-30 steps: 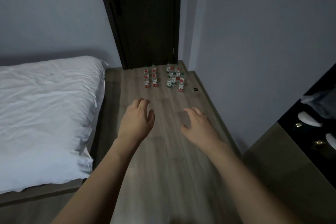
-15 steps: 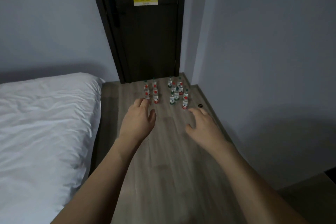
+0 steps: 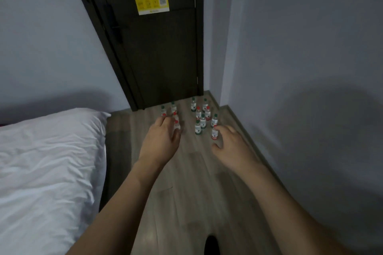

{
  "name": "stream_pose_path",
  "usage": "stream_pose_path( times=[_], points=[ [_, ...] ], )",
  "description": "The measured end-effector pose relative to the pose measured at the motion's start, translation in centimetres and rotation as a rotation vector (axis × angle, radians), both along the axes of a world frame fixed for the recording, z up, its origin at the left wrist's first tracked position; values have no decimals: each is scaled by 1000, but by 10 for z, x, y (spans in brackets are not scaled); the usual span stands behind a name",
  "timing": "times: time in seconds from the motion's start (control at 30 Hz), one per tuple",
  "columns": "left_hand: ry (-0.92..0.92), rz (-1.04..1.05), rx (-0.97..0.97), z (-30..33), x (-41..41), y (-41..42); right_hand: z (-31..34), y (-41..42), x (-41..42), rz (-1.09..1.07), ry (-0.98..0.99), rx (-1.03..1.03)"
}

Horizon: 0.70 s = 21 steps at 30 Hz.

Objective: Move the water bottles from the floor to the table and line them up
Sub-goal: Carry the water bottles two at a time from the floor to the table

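Observation:
Several small water bottles (image 3: 202, 120) with red and green caps stand upright on the wooden floor in front of a dark door. My left hand (image 3: 160, 143) reaches forward with relaxed fingers, its fingertips overlapping the left group of bottles (image 3: 173, 107). My right hand (image 3: 233, 147) is stretched out just short of the nearest red-capped bottle (image 3: 214, 133), fingers loosely spread. Neither hand holds anything. The table is out of view.
A bed with white bedding (image 3: 45, 172) fills the left side. A grey wall (image 3: 300, 68) runs along the right. The dark door (image 3: 153, 47) with a yellow Wi-Fi sticker closes off the far end of the narrow floor strip (image 3: 186, 192).
The view has moved forward toward the bottles and turned away from the furniture at the right. Both hands have come closer to the bottles and now overlap the nearest ones.

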<state>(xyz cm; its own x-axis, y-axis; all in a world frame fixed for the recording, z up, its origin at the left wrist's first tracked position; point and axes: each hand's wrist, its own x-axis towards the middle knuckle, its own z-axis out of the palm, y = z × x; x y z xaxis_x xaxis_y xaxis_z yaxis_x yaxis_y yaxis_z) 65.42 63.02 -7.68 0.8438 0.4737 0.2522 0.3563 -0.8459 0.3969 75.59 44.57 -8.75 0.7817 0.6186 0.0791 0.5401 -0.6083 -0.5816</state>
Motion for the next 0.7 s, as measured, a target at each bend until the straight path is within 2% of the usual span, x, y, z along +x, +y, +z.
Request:
stream_pose_path(
  times=[0.2, 0.47, 0.7],
  points=[
    [-2, 17, 30, 11, 94, 61, 5, 54, 95, 13, -1, 26],
    [62, 12, -78, -5, 183, 128, 2, 128, 188, 18, 4, -15],
    [88, -33, -72, -9, 277, 218, -5, 212, 273, -50, 72, -29]
  ],
)
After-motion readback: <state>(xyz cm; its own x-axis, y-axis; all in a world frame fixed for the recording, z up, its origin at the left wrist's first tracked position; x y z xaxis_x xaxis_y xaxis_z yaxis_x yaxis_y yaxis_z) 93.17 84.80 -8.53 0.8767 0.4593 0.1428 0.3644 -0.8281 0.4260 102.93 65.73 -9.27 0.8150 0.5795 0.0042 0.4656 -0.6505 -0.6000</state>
